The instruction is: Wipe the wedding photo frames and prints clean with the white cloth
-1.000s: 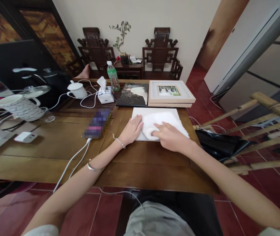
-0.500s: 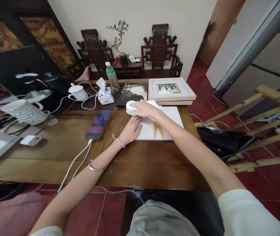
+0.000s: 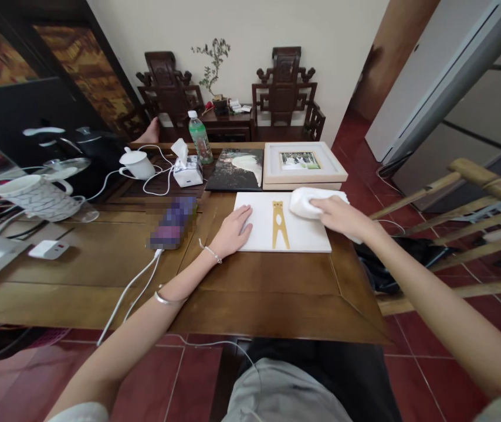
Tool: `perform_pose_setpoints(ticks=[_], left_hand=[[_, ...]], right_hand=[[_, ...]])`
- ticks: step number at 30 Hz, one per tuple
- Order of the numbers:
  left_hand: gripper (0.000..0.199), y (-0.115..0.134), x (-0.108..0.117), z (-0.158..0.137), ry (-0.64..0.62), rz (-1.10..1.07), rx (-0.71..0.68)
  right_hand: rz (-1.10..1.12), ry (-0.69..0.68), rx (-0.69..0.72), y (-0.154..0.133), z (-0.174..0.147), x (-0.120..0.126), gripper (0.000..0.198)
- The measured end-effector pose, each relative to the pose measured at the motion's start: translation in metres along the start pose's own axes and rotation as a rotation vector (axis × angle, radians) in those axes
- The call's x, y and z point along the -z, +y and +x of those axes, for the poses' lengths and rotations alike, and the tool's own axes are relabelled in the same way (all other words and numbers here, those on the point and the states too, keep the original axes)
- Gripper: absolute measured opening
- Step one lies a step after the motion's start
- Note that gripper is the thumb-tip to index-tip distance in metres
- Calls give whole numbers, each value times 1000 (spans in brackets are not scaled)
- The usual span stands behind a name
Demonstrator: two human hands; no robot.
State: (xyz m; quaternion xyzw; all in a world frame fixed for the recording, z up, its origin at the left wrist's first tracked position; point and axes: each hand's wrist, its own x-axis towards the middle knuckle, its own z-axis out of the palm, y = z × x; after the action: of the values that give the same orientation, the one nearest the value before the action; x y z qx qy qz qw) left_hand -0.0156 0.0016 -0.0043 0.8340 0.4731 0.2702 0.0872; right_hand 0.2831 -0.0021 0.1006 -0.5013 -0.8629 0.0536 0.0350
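A white panel [image 3: 259,225] lies flat near the right end of the wooden table, with a tan, long-legged animal figure [image 3: 280,225] on its face. My left hand [image 3: 234,231] rests flat on the panel's left edge, fingers stretched out and holding nothing. Bunched white cloth [image 3: 310,202] is gripped in my right hand [image 3: 336,215], pressed over the panel's upper right part; some of it hangs past the right side. The cloth's underside is hidden.
Behind the panel lie a dark picture [image 3: 236,170] and a white framed photo [image 3: 336,166]. A tissue box [image 3: 188,172], green bottle [image 3: 200,139] and lidded cup [image 3: 138,164] stand further left. A charging phone [image 3: 175,223] lies left of my hand. A bamboo chair [image 3: 492,181] stands at right.
My right hand has swept the white cloth from the panel's upper left to its right side, uncovering the tan figure. My left hand has stayed almost in place.
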Motion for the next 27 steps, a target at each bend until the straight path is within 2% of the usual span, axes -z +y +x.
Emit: perform_pose_setpoints(ticks=[5, 8, 10, 13, 17, 20, 23, 27], left_hand=[[49, -2, -1, 0, -34, 38, 24], [49, -1, 0, 0, -46, 40, 52], [49, -1, 1, -1, -56, 43, 49], [50, -1, 2, -1, -66, 48, 31], [49, -2, 3, -1, -70, 49, 14], [49, -2, 3, -1, -74, 42, 11], [49, -3, 2, -1, -70, 44, 11], [50, -2, 1, -1, -60, 58, 12]], right_hand=[[-16, -57, 161, -34, -71, -13, 38], [27, -23, 264, -37, -86, -21, 40], [49, 21, 295, -29, -81, -27, 41], [47, 44, 312, -13, -55, -34, 41], [-33, 18, 233, 0, -11, -39, 46], [-92, -15, 186, 1, 9, -38, 54], [-114, -32, 189, -4, 5, -35, 55], [-96, -43, 284, -19, -38, -32, 54]])
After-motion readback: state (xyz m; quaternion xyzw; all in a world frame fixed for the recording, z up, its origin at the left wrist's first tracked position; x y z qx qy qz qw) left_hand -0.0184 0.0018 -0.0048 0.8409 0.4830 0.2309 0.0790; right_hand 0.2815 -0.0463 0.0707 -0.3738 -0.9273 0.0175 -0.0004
